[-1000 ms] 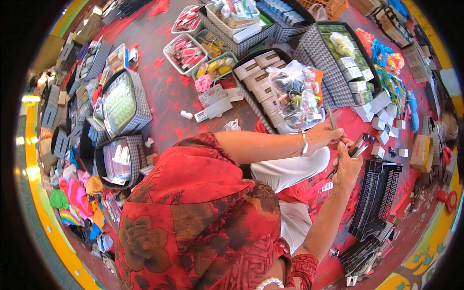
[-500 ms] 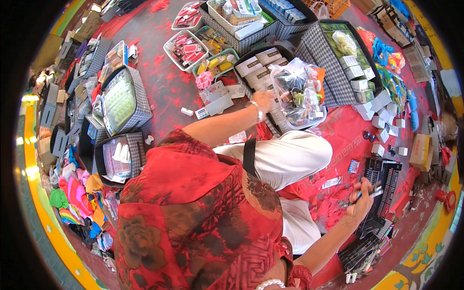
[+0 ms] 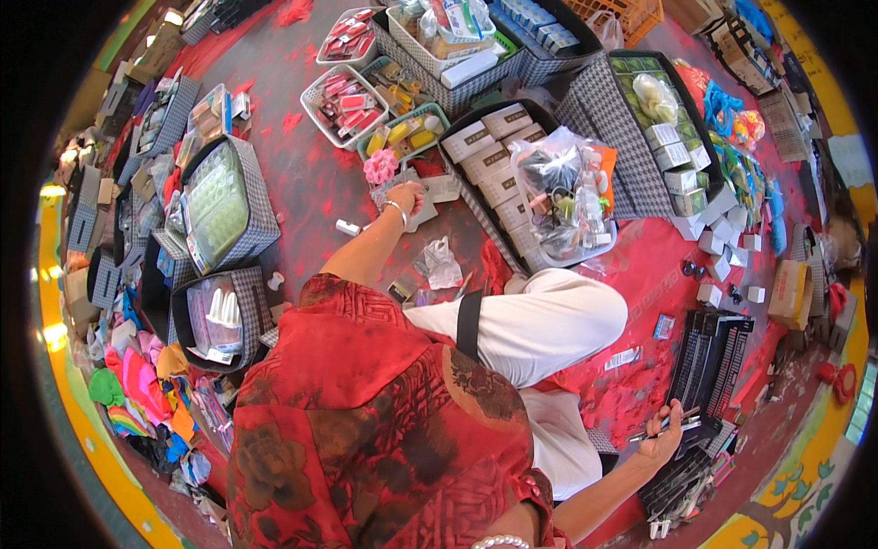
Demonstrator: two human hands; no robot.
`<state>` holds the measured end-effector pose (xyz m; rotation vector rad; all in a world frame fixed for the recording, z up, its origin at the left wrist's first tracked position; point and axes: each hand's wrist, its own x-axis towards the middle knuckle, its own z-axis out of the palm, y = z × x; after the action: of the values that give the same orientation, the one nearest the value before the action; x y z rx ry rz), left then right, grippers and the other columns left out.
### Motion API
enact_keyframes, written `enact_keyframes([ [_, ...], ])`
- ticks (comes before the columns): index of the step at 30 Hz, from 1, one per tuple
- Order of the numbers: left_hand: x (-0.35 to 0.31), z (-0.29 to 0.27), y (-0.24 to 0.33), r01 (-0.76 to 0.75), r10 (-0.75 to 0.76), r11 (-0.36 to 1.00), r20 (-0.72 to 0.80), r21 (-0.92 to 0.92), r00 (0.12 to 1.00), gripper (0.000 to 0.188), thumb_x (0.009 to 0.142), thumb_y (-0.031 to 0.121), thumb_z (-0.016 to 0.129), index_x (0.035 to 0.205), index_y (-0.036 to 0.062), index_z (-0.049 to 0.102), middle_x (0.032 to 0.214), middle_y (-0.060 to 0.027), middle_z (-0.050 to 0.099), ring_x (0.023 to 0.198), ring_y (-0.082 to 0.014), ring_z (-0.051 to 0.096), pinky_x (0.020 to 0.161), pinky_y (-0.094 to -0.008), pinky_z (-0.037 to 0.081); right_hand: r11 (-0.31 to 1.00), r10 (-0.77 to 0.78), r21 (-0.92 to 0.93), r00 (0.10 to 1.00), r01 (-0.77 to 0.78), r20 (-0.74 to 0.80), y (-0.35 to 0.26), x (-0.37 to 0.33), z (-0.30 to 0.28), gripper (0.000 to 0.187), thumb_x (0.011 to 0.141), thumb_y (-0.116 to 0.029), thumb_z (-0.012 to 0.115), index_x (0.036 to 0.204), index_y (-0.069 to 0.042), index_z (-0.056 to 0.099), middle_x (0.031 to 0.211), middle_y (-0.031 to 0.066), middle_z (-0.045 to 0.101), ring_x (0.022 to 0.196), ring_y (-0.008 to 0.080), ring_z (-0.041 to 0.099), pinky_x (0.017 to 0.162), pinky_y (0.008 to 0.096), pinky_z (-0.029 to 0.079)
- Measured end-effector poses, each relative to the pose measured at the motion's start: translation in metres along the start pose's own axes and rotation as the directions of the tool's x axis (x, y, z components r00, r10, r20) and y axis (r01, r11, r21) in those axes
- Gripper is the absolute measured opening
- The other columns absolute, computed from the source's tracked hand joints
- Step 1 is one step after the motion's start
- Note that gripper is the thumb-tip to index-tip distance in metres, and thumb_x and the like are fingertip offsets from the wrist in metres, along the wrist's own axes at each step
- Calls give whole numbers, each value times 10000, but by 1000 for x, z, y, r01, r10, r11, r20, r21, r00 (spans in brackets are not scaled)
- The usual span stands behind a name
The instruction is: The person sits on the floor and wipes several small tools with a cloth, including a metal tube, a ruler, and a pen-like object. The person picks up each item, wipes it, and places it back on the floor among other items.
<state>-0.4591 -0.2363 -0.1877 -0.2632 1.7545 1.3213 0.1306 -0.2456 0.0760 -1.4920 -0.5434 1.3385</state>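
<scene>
My left hand (image 3: 405,196), with a bracelet at the wrist, reaches down over small grey boxes (image 3: 422,218) beside a pink ruffled hair tie (image 3: 380,166). Its fingers are curled, and whatever lies under them is hidden. On the other side, my right hand (image 3: 664,437) is closed around a few slim pen-like sticks (image 3: 651,428), dark and silver. Below that hand lie black packs (image 3: 679,480) in a stack. A crumpled clear plastic wrapper (image 3: 439,263) rests on the floor near my raised knee.
A patterned bin of white cartons (image 3: 494,165) carries a clear tub of bagged items (image 3: 567,197). White baskets of red packs (image 3: 346,108) and a green basket (image 3: 408,130) stand beyond my left hand. A long black case (image 3: 704,357) lies by my right hand.
My left hand has moved left from the white cartons to the grey boxes. My right hand, still holding the pen-like sticks, has come down and slightly left.
</scene>
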Motion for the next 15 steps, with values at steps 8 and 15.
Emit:
enact_keyframes([
  [8, 109, 12, 122, -458, 462, 885, -30, 86, 886, 332, 852, 293, 446, 721, 20, 581, 613, -99, 572, 480, -180, 539, 431, -279, 438, 997, 48, -50, 996, -52, -80, 1, 8, 14, 162, 826, -189, 594, 924, -68, 547, 628, 19, 534, 368, 59, 334, 327, 200, 219],
  [15, 197, 23, 179, -504, 386, -152, 520, 851, 762, 426, 854, 389, 377, 1010, 49, 581, 1077, -174, 557, 971, -326, 557, 784, -441, 445, 995, 12, -98, 997, -19, -76, -11, 8, 17, 138, 822, -183, 593, 900, -75, 559, 629, 24, 540, 362, 71, 389, 320, 187, 270],
])
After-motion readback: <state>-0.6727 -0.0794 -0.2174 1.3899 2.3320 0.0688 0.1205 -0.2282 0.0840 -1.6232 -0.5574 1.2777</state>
